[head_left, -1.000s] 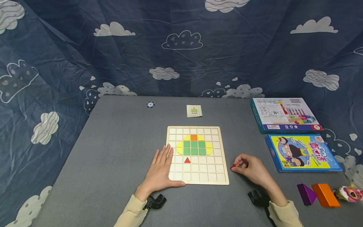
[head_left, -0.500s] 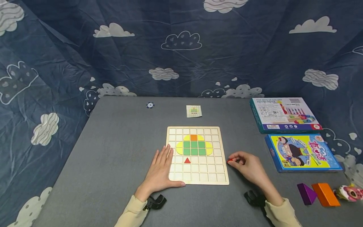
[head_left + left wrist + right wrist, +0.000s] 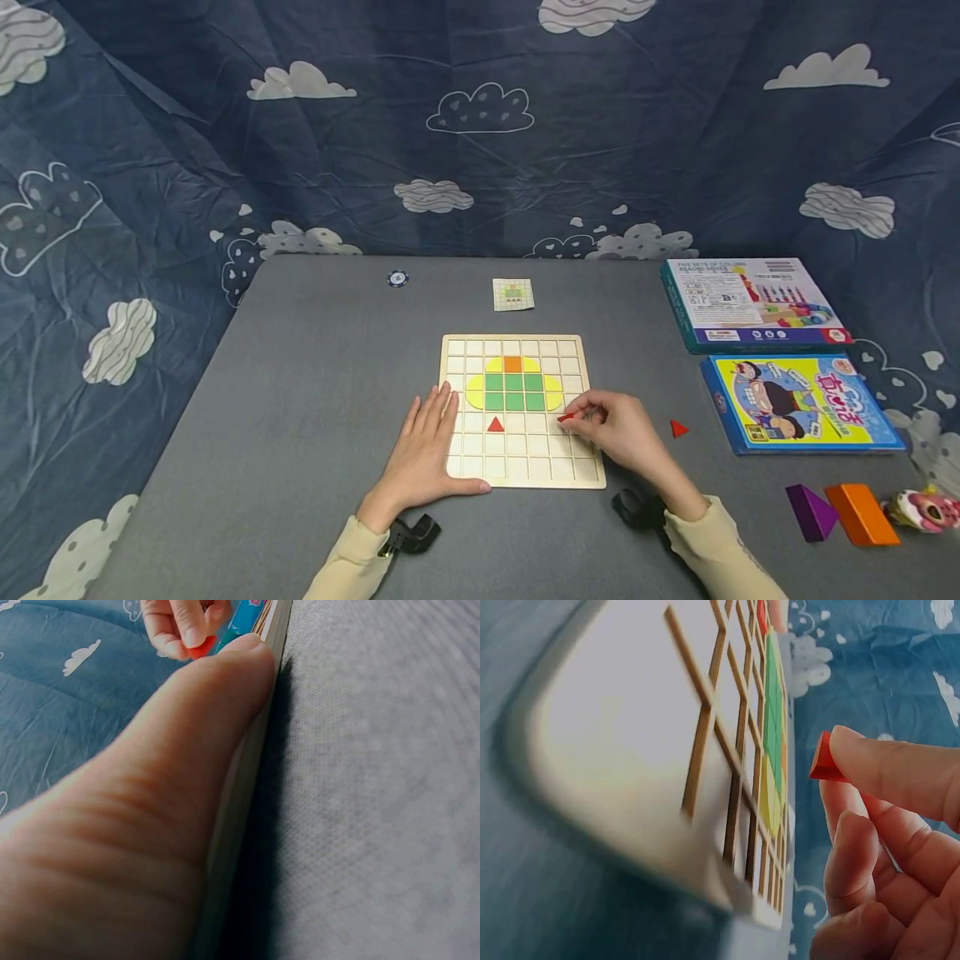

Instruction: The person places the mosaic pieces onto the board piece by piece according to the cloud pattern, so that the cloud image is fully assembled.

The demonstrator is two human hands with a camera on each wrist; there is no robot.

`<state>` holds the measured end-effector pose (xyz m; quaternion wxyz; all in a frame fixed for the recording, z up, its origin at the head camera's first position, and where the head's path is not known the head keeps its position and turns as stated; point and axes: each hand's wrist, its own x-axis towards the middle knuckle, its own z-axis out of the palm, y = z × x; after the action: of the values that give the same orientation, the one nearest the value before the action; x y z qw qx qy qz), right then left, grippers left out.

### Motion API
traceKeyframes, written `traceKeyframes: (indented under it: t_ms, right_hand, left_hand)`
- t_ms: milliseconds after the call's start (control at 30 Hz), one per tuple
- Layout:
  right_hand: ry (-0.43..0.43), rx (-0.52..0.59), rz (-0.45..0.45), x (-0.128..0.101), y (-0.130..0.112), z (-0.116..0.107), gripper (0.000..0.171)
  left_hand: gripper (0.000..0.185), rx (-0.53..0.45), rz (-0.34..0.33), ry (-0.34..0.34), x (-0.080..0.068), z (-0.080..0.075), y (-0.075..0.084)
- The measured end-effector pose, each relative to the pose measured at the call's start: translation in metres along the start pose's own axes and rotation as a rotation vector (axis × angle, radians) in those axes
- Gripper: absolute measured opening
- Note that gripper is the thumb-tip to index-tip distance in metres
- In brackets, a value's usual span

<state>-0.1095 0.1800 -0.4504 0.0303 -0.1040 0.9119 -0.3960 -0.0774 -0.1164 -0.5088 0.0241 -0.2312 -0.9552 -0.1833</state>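
Note:
A square wooden grid board (image 3: 525, 471) lies on the grey table, filled in its upper middle with green squares (image 3: 514, 391), yellow rounded pieces (image 3: 476, 392) and an orange square (image 3: 513, 363). One red triangle (image 3: 496, 425) sits in a cell below the green. My left hand (image 3: 423, 454) rests flat along the board's left edge, fingers straight, thumb at the near edge. Above the board's right side, my right hand (image 3: 618, 425) pinches a red triangular block (image 3: 825, 759) between thumb and fingers. Another red triangle (image 3: 678, 428) lies on the table right of that hand.
A small pattern card (image 3: 513, 294) lies behind the board, with a round chip (image 3: 397, 278) to its left. Two boxes, one white and green (image 3: 753, 304) and one blue (image 3: 806, 404), lie at right. Nearer are a purple block (image 3: 812, 513), an orange block (image 3: 861, 515) and a figurine (image 3: 926, 510).
My right hand has moved left from the table onto the board's right side, carrying the red triangular block. The red triangle on the table at right has come into view. My left hand has stayed put.

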Motion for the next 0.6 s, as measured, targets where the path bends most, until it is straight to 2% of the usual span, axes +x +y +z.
traceKeyframes:
  t_ms: [333,600]
  right_hand:
    - [-0.058,-0.015,-0.071,0.016,-0.016,0.018,0.009]
    - [-0.113,0.021,-0.100,0.023,-0.023,0.029,0.012]
  left_hand:
    - [0.128,0.013,0.004,0.001,0.000,0.000,0.000]
    - [0.128,0.020,0.000,-0.004,0.000,-0.001,0.000]
